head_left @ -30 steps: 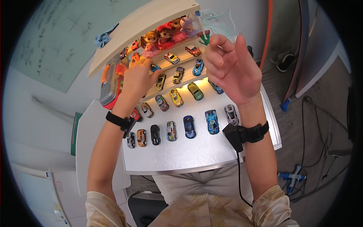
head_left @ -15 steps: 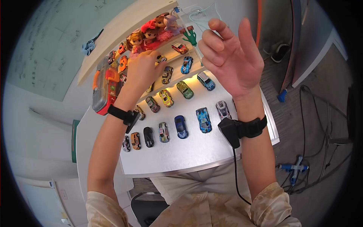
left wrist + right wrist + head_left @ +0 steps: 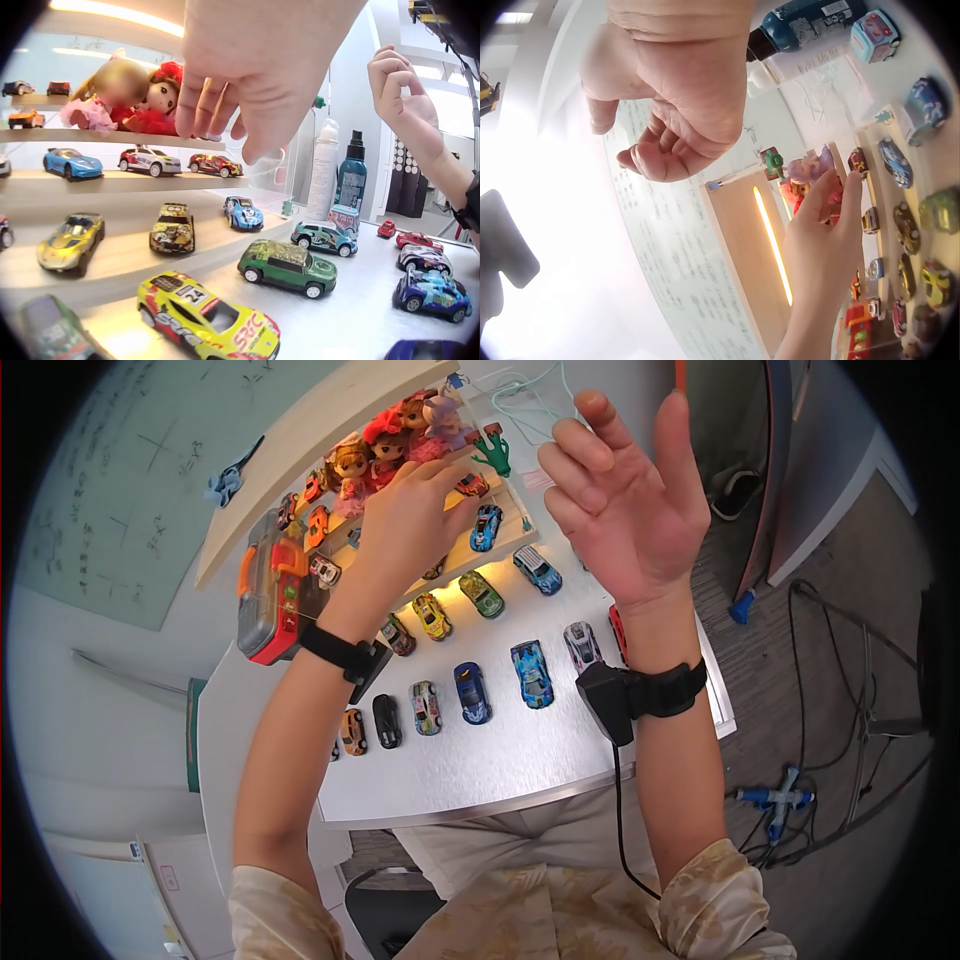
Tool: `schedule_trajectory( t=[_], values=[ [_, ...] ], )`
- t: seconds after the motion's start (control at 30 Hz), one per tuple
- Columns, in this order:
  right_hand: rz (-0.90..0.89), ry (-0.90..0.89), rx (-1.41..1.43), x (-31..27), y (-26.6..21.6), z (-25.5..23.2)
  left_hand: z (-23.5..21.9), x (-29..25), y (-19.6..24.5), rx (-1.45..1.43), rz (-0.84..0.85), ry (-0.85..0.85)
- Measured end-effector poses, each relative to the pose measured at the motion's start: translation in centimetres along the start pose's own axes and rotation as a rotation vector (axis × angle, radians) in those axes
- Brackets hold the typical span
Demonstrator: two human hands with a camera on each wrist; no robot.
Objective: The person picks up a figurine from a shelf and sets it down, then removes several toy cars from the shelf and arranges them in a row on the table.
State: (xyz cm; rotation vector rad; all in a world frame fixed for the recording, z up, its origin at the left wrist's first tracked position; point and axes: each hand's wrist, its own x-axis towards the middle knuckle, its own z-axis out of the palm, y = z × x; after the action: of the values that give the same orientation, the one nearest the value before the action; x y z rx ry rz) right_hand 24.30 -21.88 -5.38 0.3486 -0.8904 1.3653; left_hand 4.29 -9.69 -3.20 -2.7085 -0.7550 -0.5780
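Observation:
My left hand (image 3: 412, 525) reaches over the wooden shelves, its fingers pointing down and slightly bent with nothing seen in them. In the left wrist view, these fingers (image 3: 217, 112) hang just above a red and yellow car (image 3: 215, 165), beside a white car (image 3: 151, 160) on the same shelf. Dolls (image 3: 388, 448) sit behind the hand. My right hand (image 3: 635, 510) is raised in the air to the right of the shelves, palm turned up, fingers loosely bent and holding nothing. A blue car (image 3: 486, 528) stands on the lower shelf between the two hands.
Rows of toy cars, such as a dark blue one (image 3: 472, 693), stand on the silvery tabletop (image 3: 430, 780). A grey and red case (image 3: 270, 595) is left of the shelves. A green cactus toy (image 3: 492, 450) stands at their right end; a teal bottle (image 3: 351, 171) is beyond.
My left hand has moved to the right along the shelves, from the left-hand cars toward the red and yellow car. My right hand stays raised and empty. The head view has shifted somewhat.

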Motion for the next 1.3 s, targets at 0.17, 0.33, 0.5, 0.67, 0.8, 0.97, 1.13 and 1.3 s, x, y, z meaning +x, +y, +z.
schedule_trajectory(
  t=[0.17,0.33,0.5,0.67,0.8,0.97,1.13,1.3],
  values=[
    [-0.009,0.021,-0.008,0.0,0.2,0.2,0.8,1.2,0.4,-0.019,-0.047,-0.038],
    [-0.011,-0.004,-0.032,0.0,0.2,0.1,1.3,1.4,0.3,-0.004,-0.102,-0.085],
    [-0.015,0.012,-0.049,0.0,0.3,0.2,1.7,1.4,-0.1,-0.005,-0.097,-0.066],
    [-0.014,0.007,-0.049,0.0,0.4,0.2,1.7,1.4,0.0,-0.004,-0.089,-0.055],
    [-0.005,-0.008,-0.046,0.1,0.3,0.1,0.5,1.4,0.6,-0.003,-0.09,-0.032],
    [-0.018,0.001,-0.039,0.1,0.2,0.3,-1.6,-0.1,2.2,-0.078,-0.082,0.028],
    [-0.01,-0.009,-0.041,0.1,0.3,0.4,-0.5,-1.4,3.1,-0.181,-0.105,-0.273],
    [-0.009,0.004,-0.049,0.0,0.3,0.3,0.9,-1.5,3.0,-0.197,-0.086,-0.32]
  ],
)
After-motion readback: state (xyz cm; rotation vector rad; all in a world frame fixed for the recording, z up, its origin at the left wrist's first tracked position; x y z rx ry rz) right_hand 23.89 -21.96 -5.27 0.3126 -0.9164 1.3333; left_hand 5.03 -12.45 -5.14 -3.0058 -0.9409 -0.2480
